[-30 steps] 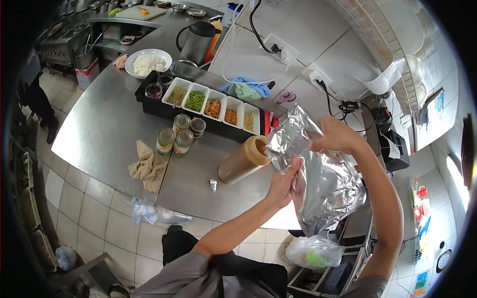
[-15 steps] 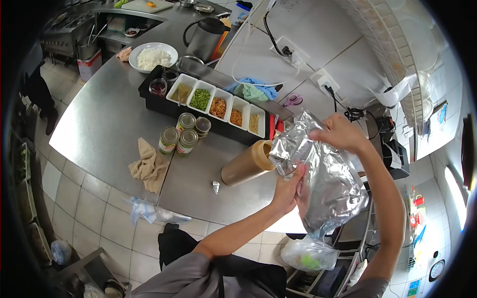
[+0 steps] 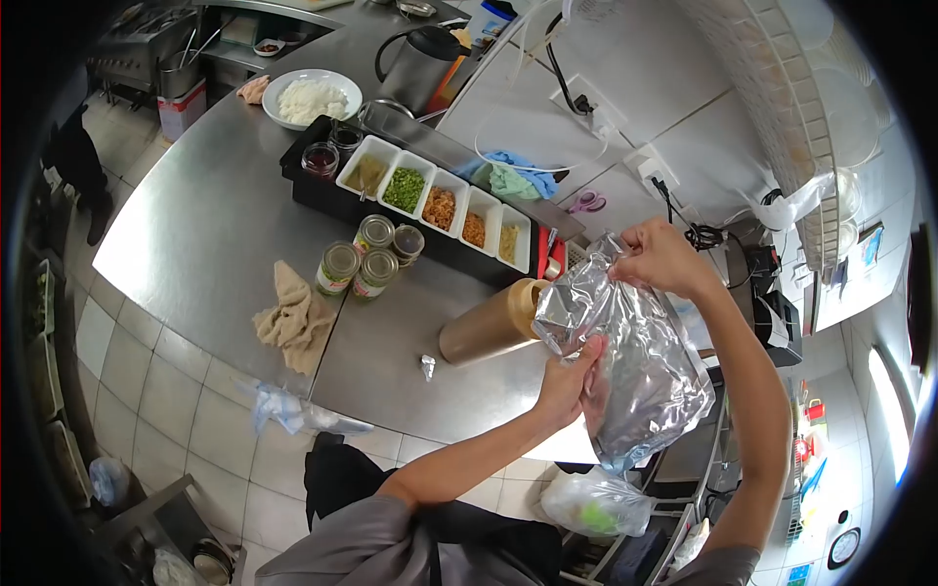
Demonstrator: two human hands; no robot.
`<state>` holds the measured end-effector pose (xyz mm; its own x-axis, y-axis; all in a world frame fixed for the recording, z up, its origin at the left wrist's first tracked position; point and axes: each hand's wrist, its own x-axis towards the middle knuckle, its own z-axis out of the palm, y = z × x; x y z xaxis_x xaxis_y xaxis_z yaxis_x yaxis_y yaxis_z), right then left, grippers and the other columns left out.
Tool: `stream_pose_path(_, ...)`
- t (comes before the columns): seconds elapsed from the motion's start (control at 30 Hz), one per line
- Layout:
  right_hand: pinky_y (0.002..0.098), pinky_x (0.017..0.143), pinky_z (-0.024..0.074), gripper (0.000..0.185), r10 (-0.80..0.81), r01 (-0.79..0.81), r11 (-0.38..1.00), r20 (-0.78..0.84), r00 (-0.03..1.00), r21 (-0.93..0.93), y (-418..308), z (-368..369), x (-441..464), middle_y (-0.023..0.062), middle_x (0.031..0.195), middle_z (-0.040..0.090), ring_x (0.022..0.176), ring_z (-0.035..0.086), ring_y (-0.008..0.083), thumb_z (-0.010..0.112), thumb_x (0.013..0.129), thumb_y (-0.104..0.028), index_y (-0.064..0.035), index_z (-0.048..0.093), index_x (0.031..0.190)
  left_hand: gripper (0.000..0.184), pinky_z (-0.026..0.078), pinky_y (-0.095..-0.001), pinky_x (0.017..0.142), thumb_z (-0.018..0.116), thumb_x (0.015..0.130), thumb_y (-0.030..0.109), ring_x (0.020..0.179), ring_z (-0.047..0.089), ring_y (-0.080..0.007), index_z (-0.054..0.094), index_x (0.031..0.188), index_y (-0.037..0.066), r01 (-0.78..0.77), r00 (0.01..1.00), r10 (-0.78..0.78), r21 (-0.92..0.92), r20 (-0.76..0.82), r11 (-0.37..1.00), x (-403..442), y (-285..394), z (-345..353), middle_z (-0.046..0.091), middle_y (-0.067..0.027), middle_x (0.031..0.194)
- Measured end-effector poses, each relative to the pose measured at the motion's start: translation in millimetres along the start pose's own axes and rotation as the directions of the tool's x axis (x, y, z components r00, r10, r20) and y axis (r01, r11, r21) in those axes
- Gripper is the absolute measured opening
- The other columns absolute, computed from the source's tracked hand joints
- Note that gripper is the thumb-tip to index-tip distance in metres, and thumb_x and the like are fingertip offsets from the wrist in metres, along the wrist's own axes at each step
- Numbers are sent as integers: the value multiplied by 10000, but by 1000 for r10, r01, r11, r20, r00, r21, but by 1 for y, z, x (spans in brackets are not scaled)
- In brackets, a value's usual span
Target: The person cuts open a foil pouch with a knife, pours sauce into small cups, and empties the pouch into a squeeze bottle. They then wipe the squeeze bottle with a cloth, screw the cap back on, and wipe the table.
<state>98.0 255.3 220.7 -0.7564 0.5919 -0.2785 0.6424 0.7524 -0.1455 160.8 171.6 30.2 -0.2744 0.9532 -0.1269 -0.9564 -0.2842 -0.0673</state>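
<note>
A large silver foil bag (image 3: 653, 376) hangs between my two hands, its narrower end towards the mouth of a tan cylindrical container (image 3: 486, 325). My left hand (image 3: 571, 381) grips the bag's lower side, thumb on top. Higher up, my right hand (image 3: 661, 256) pinches the bag's upper edge with curled fingers. The container tilts on the steel counter, its open mouth facing the bag; whether anything passes between them is hidden by the foil. A small crumpled silver scrap (image 3: 427, 367) lies on the counter beside the container.
A black rack (image 3: 391, 210) of white tubs with chopped toppings runs along the wall side. Several tins (image 3: 375, 272) and a beige cloth (image 3: 293, 320) lie before it. Farther off are a rice plate (image 3: 311, 100) and a dark jug (image 3: 423, 68). A person's legs (image 3: 80, 161) show far left.
My right hand has shifted slightly along the bag's upper edge, and its fingers have curled in more. The bag's top has sunk a little. The whole view has turned slightly.
</note>
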Motion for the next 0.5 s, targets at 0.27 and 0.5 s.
stream_pose_path(0.27,219,441,360,212,128,-126,989,-25,991,81,11,-15,-1,14,526,525,493,484,49,692,675,-122,3,550,580,270,451,-172,668,609,838,207,788,535,-41,528,1041,48,75,992,-78,33,103,997,4,15,6,574,1,916)
stream_pose_path(0.5,240,472,407,178,161,-157,985,51,986,-71,9,-18,-2,56,566,551,502,514,99,670,622,-87,51,568,668,183,449,-183,644,619,829,156,738,551,-67,569,966,45,175,965,-199,145,173,974,4,25,2,598,-2,841)
